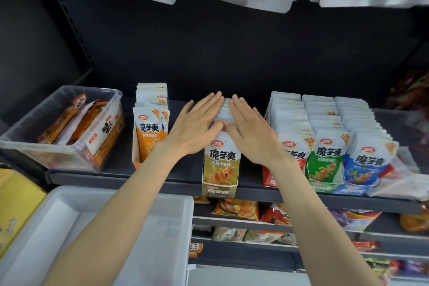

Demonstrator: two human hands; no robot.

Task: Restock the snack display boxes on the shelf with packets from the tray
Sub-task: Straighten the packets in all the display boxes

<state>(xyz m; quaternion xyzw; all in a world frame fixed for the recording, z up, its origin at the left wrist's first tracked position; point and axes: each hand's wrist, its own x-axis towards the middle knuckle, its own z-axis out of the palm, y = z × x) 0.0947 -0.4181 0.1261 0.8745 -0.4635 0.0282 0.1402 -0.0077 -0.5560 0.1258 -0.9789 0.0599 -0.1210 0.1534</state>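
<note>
White tray (116, 227), dark shelf (162, 176), black backboard (232, 53)

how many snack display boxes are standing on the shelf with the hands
5. An orange box left of the hands, a gold box under the left hand and right hand, then red, green and blue boxes side by side on the right.
</note>
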